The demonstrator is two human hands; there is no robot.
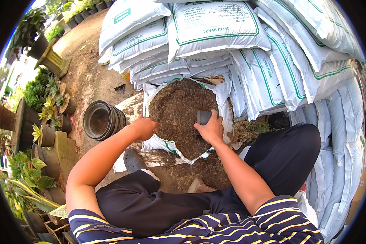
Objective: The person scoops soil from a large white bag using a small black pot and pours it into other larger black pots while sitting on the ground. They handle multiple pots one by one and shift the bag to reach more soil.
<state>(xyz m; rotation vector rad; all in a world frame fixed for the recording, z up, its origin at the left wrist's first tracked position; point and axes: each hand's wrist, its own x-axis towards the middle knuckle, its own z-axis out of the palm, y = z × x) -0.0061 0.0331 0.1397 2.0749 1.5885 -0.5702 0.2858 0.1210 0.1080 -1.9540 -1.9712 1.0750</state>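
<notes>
An opened white plastic sack [224, 105] lies before me with its rim folded back around dark, crumbly potting soil [180, 106]. On the right side of the soil, my right hand [212, 128] grips a small dark grey plastic plant pot [203, 117]. The pot lies tilted on its side against the soil, and the hand partly covers it. My left hand [145, 128] is over the sack's left edge with its fingers curled down at the soil. Its fingertips are hidden, so I cannot see whether they hold anything.
Nested black plastic pots [100, 120] lie tilted left of the sack. Stacked white sacks [216, 27] with green print rise behind it and along the right. Potted plants [47, 134] line the left side. A brick [200, 186] sits between my legs, near my grey clog [134, 160].
</notes>
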